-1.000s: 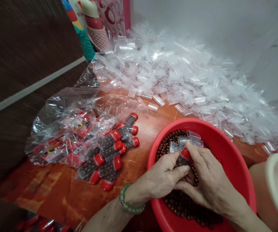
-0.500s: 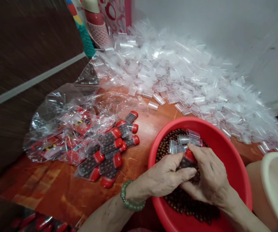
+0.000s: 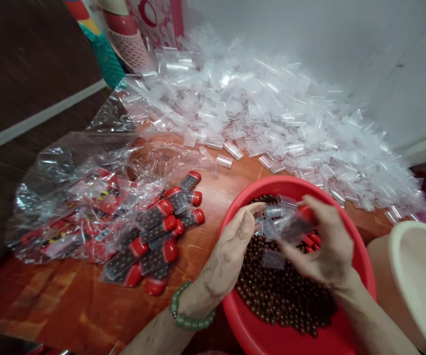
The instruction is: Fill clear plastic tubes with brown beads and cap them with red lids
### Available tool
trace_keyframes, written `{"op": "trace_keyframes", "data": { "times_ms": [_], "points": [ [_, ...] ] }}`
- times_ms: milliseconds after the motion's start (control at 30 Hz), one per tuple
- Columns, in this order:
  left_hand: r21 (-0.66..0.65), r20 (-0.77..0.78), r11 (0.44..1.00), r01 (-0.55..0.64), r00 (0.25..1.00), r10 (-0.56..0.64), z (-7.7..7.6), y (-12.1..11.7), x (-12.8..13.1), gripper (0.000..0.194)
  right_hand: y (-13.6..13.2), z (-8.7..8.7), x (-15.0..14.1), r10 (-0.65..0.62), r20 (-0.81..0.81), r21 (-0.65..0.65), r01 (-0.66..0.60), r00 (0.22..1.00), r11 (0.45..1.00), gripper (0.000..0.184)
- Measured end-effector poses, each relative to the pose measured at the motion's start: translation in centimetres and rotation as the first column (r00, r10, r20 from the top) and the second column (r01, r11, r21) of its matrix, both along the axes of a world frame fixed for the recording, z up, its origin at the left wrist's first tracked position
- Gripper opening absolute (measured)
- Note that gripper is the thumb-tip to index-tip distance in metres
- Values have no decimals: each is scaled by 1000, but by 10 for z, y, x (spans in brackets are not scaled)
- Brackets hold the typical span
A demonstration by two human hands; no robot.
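My right hand (image 3: 322,241), blurred by motion, grips a small clear container (image 3: 294,226) with a red cap and dark contents. It is above a red basin (image 3: 361,261) that holds many round brown beads (image 3: 279,301). My left hand (image 3: 235,246) is at the basin's left side, its fingers stretched out and holding nothing; a green bead bracelet (image 3: 190,308) is on that wrist. Between the hands, several clear plastic sleeves (image 3: 274,211) lie on the beads. Red caps (image 3: 312,241) show in the basin, partly behind my right hand.
Left of the basin, filled red-capped containers (image 3: 157,217) are piled on the wooden table (image 3: 213,197) beside a clear bag (image 3: 75,212) with red items. A large heap of clear sleeves (image 3: 253,113) lies along the wall. A cream-rimmed tub (image 3: 398,266) stands at right.
My hands have come apart. The left one has let go of the red-capped container and opened; the right one has carried it slightly upward. The view has shifted a little.
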State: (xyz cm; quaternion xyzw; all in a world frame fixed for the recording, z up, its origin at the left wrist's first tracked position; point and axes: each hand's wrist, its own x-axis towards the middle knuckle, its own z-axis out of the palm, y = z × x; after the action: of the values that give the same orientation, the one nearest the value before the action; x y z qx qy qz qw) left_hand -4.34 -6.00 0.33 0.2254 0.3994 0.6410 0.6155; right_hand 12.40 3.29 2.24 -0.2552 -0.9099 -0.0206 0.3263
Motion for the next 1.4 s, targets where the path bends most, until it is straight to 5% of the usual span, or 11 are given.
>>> {"op": "trace_keyframes", "data": {
  "times_ms": [67, 167, 467, 567, 933, 1200, 1400],
  "points": [
    [-7, 3, 1000, 20, 1000, -20, 0, 0, 0, 45, 0, -1, -1, -65, -15, 2, 65, 998, 998, 80],
    [5, 13, 999, 37, 999, -37, 1, -1, 0, 43, -2, -5, -3, 110, 140, -58, -103, 984, 993, 74],
    [78, -219, 943, 325, 928, -302, 4, 0, -4, 40, -6, -6, -6, 152, 93, -206, -131, 984, 970, 67],
    [94, -182, 927, 363, 922, -343, 6, 2, -4, 39, -8, -3, -6, 154, 77, -223, -134, 985, 966, 64],
    [75, -99, 920, 386, 921, -378, 5, 1, -1, 31, -8, 1, -8, 217, 55, -110, -210, 975, 971, 57],
    [130, 43, 938, 322, 943, -330, 3, 5, 0, 33, -10, 2, -10, 216, 44, -255, -198, 975, 946, 64],
    [91, 42, 934, 344, 936, -349, 7, 2, 0, 30, -14, -1, -8, 206, 69, -136, -195, 976, 971, 64]
  ]
}}
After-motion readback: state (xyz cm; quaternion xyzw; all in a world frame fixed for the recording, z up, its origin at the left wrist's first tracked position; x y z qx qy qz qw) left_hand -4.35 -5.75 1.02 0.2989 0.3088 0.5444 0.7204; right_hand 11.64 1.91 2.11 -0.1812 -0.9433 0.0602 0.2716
